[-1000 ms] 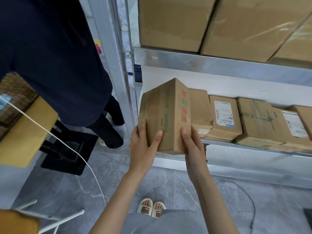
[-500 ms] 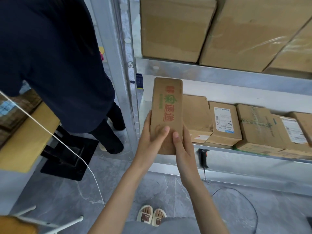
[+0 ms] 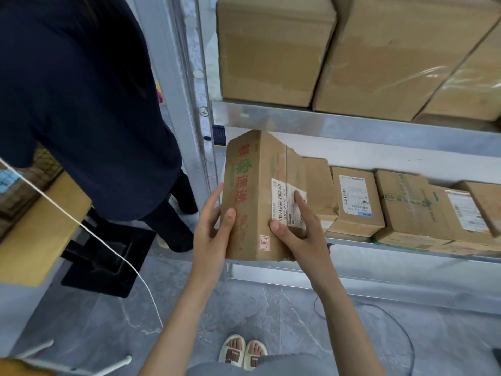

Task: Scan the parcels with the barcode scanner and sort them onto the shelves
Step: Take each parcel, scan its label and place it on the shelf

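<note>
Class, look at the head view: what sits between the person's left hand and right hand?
In the head view, the held cardboard parcel fills the stretch between the left hand and right hand, which grip its opposite sides.

I read red characters "速递" under a green logo on the side of the held parcel [image 3: 254,196]. Its white shipping label [image 3: 284,202] shows barcodes and roughly "N705 A03". A shelved box's label [image 3: 355,196] reads about "530 D5 049"; finer print is too small.
</note>
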